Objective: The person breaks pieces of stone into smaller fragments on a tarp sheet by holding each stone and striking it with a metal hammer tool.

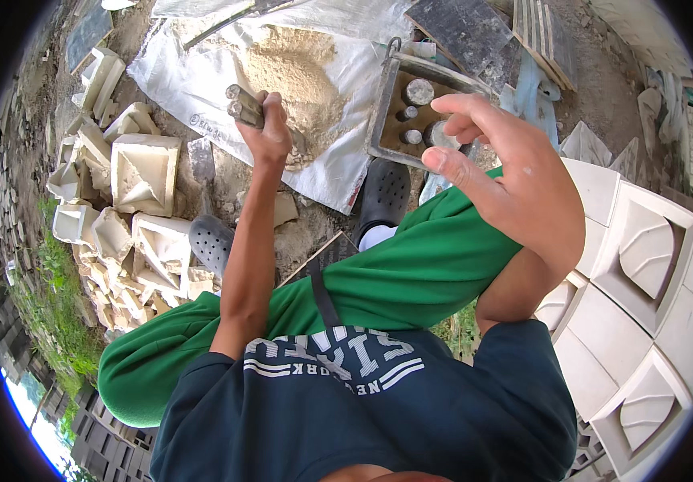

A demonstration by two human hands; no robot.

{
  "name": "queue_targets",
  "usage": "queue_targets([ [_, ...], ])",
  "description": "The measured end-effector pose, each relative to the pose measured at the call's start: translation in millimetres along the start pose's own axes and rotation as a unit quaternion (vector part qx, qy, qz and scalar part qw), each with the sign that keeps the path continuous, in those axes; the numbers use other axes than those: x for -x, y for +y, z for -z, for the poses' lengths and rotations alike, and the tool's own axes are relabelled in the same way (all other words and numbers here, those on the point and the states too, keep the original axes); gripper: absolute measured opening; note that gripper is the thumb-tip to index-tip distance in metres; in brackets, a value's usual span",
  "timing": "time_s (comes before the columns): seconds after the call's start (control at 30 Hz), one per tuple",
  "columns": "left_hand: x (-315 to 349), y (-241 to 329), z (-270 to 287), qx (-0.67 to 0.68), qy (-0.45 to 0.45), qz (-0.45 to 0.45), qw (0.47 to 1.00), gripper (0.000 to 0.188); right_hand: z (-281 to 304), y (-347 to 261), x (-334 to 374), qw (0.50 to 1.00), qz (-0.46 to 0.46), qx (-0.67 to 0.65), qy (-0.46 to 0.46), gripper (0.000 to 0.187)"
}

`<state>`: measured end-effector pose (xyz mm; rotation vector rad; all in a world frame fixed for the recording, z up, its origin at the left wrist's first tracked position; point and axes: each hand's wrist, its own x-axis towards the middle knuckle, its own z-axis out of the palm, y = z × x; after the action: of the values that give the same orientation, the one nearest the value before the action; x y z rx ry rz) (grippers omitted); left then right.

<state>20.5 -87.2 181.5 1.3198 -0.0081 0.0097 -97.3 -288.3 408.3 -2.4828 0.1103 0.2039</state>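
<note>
Head view: the left hand (pixel 270 132) is clenched round a short grey metal handle (pixel 244 106), the tool's working end apparently down in the sand pile (pixel 298 72) heaped on a white sack (pixel 338 173). The right hand (pixel 507 177) is raised and open, grasping nothing, above the green-trousered knee and just in front of a metal mould frame (pixel 387 112) set with round pegs. White cast blocks (pixel 652 249) lie stacked to the right. Judged step: drawing sand. Next move calls for a level lift across to the frame.
</note>
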Motion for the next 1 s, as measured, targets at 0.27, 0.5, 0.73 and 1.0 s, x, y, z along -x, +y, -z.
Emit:
queue_targets([
  [0.27, 4.7, 55.3, -4.4, -0.022, 0.009, -0.034, 0.999, 0.030, 2.6, -1.0, 6.7, 1.000, -0.012, 0.004, -0.004, 0.042],
  [0.5, 10.7, 11.3, 2.4, -0.062, 0.030, -0.001, 0.998, 0.029, -1.5, -1.9, -0.2, 1.000, -0.019, -0.005, -0.006, 0.043],
  [0.73, 8.4, 46.4, -2.3, -0.042, 0.025, -0.057, 0.997, 0.030, -2.1, -2.5, 10.5, 1.000, -0.006, -0.002, 0.015, 0.044],
  [1.0, 4.0, 21.7, 4.9, -0.112, 0.025, -0.017, 0.993, 0.036, -0.3, -1.5, 6.7, 1.000, -0.022, 0.009, 0.011, 0.044],
])
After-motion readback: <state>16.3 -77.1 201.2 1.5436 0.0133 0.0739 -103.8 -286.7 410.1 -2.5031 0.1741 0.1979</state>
